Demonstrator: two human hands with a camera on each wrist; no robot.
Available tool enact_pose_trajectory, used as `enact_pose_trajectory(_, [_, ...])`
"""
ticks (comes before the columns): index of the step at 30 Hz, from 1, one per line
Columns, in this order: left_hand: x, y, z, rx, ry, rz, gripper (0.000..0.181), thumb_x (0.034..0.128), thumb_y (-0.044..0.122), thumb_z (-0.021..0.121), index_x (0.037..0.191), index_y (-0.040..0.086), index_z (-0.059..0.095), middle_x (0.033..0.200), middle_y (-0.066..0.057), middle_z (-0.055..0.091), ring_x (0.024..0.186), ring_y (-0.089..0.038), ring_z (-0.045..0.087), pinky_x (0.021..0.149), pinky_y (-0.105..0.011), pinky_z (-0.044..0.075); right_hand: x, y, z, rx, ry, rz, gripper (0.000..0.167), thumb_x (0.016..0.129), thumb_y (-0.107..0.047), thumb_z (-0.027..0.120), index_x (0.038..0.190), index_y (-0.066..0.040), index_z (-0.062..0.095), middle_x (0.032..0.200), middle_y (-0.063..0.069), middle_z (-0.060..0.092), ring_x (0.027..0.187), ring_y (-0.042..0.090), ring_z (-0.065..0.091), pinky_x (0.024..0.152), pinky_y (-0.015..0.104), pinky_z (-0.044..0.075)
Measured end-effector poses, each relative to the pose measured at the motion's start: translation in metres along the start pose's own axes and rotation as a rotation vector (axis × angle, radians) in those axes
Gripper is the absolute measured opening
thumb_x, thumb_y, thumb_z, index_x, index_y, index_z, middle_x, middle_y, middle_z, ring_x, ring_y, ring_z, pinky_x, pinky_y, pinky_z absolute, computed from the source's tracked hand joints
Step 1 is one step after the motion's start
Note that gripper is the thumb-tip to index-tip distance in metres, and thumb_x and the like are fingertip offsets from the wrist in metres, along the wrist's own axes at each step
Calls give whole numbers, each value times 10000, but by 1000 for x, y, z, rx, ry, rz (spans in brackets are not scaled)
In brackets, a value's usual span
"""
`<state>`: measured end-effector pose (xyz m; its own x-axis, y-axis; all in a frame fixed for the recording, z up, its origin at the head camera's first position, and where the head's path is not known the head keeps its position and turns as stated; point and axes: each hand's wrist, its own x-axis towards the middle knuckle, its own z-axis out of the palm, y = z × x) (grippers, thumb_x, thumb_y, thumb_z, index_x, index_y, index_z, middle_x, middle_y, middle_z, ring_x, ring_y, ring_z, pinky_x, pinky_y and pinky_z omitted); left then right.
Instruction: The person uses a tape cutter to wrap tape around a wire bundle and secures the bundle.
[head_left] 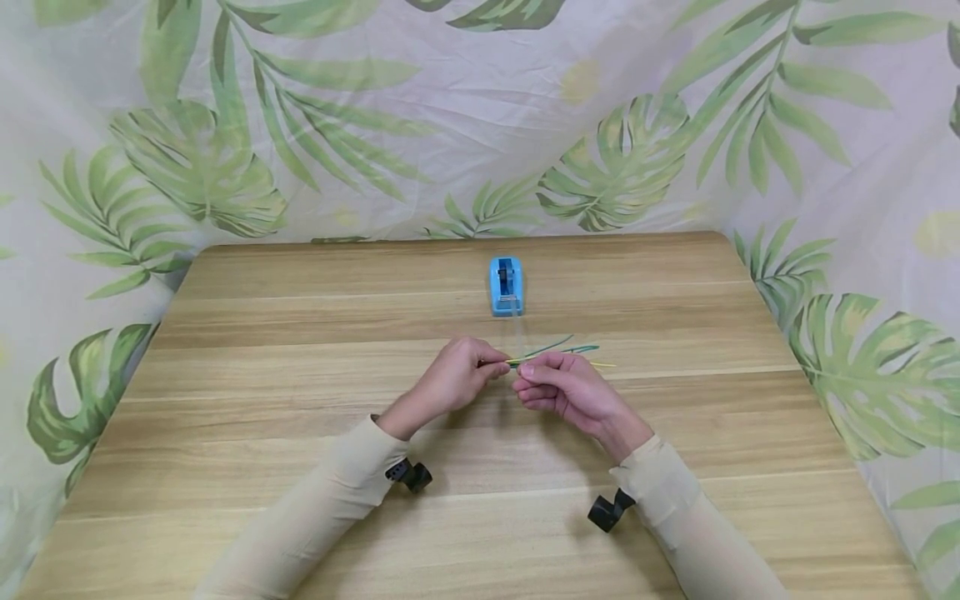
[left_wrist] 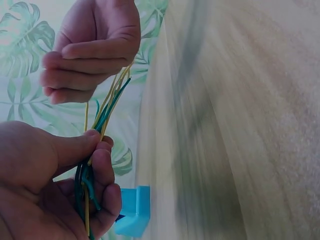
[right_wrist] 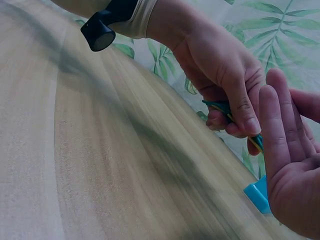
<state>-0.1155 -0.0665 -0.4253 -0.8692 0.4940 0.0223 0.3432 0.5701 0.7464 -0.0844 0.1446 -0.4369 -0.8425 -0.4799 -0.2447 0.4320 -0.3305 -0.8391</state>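
Observation:
A thin bundle of green and yellow wires [left_wrist: 107,107] is pinched between the thumb and fingers of my left hand [head_left: 461,375]; its loose ends fan out to the right, behind my other hand. My right hand [head_left: 566,392] is close beside it, thumb and forefinger pinching at the lower end of a clear strip of tape [head_left: 518,333]. That strip runs from the blue tape dispenser [head_left: 506,286] down to the bundle. Whether the tape touches the wires is hidden by my fingertips. In the right wrist view the other right fingers [right_wrist: 275,130] extend, pinching nothing.
The wooden table [head_left: 300,308] reaches back to a leaf-patterned cloth [head_left: 337,125] hanging behind and at both sides. A black wrist camera [head_left: 411,476] sticks out from the left sleeve, another black camera [head_left: 609,510] from the right sleeve.

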Motion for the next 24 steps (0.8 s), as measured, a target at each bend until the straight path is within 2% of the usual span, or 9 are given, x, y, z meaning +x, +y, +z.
enact_pose_trajectory(11, [-5,5,-3,-4,27,27,127,948,79,706,1035,64,797,853,-37,724,660,-108,538,578,-261,460,-2,7,-1,-4,18,26,121,996,6,584,1004,15,705,883,117,746,766,156,725,747,302,595])
enact_pose_trajectory(19, [-4,5,-3,-5,24,32,115,946,73,707,1015,53,797,844,-43,720,680,-105,545,598,-262,468,-2,14,-2,-33,30,22,159,990,-1,594,966,-56,741,884,104,748,783,154,726,754,307,595])
enact_pose_trajectory(24, [-4,5,-3,7,29,35,116,950,73,701,1015,52,795,838,-42,720,686,-102,550,607,-264,469,-1,16,-2,-39,38,19,139,987,6,593,987,-27,728,879,106,749,782,158,726,747,307,596])
